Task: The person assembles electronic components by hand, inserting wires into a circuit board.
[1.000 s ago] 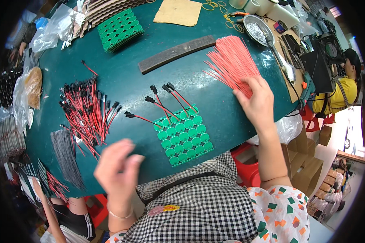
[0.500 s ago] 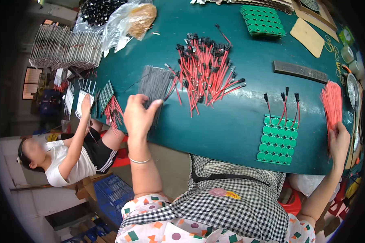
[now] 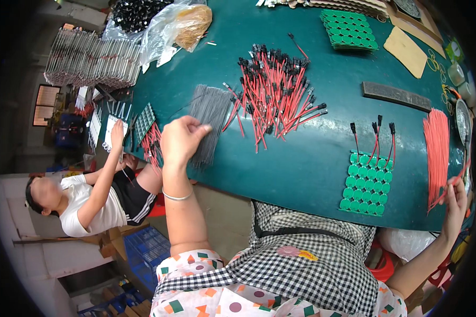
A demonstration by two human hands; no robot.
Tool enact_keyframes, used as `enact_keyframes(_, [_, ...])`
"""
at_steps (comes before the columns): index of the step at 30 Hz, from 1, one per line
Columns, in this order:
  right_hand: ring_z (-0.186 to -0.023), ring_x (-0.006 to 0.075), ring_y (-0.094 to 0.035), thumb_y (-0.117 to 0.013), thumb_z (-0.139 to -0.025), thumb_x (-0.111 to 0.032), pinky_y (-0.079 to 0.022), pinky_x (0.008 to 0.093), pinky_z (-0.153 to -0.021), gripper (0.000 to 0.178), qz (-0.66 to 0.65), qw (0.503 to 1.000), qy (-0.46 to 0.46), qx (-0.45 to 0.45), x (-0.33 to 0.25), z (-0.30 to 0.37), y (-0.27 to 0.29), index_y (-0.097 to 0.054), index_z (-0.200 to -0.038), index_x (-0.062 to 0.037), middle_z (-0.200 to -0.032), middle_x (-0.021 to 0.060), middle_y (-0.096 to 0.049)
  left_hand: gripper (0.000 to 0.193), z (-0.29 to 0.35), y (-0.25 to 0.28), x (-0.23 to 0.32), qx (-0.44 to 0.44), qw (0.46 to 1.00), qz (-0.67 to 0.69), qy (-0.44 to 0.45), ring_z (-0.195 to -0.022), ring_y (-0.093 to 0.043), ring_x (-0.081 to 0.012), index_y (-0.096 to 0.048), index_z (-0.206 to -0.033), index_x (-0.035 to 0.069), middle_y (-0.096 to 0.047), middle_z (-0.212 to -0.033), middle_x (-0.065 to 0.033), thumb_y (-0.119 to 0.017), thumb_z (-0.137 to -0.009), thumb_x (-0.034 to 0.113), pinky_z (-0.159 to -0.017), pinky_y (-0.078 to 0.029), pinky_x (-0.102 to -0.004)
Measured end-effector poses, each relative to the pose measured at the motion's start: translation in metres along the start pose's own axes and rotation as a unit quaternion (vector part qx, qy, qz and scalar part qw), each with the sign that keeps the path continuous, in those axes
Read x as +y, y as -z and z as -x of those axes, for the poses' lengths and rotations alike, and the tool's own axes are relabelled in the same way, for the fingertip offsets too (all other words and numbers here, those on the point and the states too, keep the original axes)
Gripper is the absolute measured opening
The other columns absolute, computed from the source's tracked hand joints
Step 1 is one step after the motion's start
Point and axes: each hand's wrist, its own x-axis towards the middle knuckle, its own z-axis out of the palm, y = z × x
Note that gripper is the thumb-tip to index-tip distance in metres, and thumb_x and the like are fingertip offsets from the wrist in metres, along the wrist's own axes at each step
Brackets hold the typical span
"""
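Note:
Over the left part of the table my left hand (image 3: 182, 140) is closed, thumb drawn up to the curled fingers; whatever is between them is too small to make out. Just beside it lies a flat bundle of thin black wires (image 3: 210, 108), partly behind the hand. Far to the right, my right hand (image 3: 454, 199) pinches red wire (image 3: 440, 199) at the near end of a bundle of red wires (image 3: 437, 142). Between the hands rests a green circuit board panel (image 3: 366, 185) of round pieces, with several red-and-black connector leads (image 3: 377, 138) along its far edge.
A heap of red leads with black connectors (image 3: 275, 95) covers the table's middle. Behind are a dark bar (image 3: 395, 96), stacked green panels (image 3: 349, 29) and plastic bags (image 3: 161, 26). At left sits another person (image 3: 98, 203) handling white parts near a metal rack (image 3: 92, 58).
My right hand has shifted right and nearer, away from the red bundle, with red wire in its fingers. My left hand's thumb and fingers have come together.

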Motion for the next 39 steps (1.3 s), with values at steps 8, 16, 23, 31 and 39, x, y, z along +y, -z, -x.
enact_keyframes(8, [-0.093, 0.0112, -0.058, -0.055, -0.102, -0.010, -0.047, 0.0246, -0.083, 0.022, -0.081, 0.974, 0.141, 0.160, 0.014, 0.007, -0.031, -0.060, -0.118, 0.0030, -0.111, 0.0073, -0.061, 0.015, -0.060, -0.044, -0.106, 0.191, 0.975, -0.100, -0.047, -0.077, -0.068, -0.0334, -0.071, -0.084, 0.003, -0.069, -0.077, -0.0154, -0.074, -0.082, 0.018, -0.074, -0.053, -0.0397])
enact_keyframes(16, [-0.090, 0.0106, -0.059, -0.056, -0.102, -0.010, -0.049, 0.0232, -0.083, 0.019, -0.055, 0.969, 0.130, 0.205, 0.011, 0.023, -0.091, -0.062, -0.114, 0.0025, -0.105, 0.0056, -0.064, 0.041, -0.028, -0.023, -0.082, -0.042, 0.986, 0.136, 0.085, -0.074, -0.069, -0.0243, -0.070, -0.085, -0.002, -0.070, -0.074, -0.0140, -0.072, -0.086, 0.039, -0.070, -0.052, -0.0359])
enact_keyframes(23, [-0.081, 0.0108, -0.062, -0.058, -0.098, -0.002, -0.052, 0.0243, -0.074, 0.008, 0.018, 0.981, 0.136, 0.139, -0.005, 0.015, -0.138, -0.063, -0.100, 0.0042, -0.092, 0.0055, -0.064, 0.034, -0.030, -0.010, -0.083, -0.062, 0.997, 0.001, 0.049, -0.052, -0.050, -0.0139, -0.067, -0.076, -0.003, -0.057, -0.056, -0.0086, -0.077, -0.084, 0.028, -0.051, -0.042, -0.0359])
enact_keyframes(31, [-0.080, 0.0119, -0.065, -0.059, -0.098, -0.002, -0.053, 0.0244, -0.070, 0.009, -0.051, 0.980, 0.133, 0.138, -0.005, 0.024, -0.142, -0.063, -0.101, 0.0050, -0.091, 0.0079, -0.067, 0.024, -0.030, 0.004, -0.057, -0.061, 0.990, -0.125, 0.007, -0.070, -0.070, -0.0324, -0.074, -0.084, 0.000, -0.068, -0.070, -0.0185, -0.074, -0.081, 0.023, -0.068, -0.052, -0.0401])
enact_keyframes(39, [-0.083, 0.0142, -0.067, -0.059, -0.098, -0.005, -0.056, 0.0260, -0.070, 0.012, -0.176, 0.975, 0.080, 0.108, -0.011, 0.024, -0.141, -0.064, -0.101, 0.0058, -0.096, 0.0104, -0.069, 0.023, -0.032, 0.008, -0.052, -0.077, 0.985, -0.147, 0.039, -0.060, -0.065, -0.0282, -0.072, -0.077, 0.001, -0.064, -0.063, -0.0156, -0.072, -0.084, 0.023, -0.063, -0.049, -0.0391])
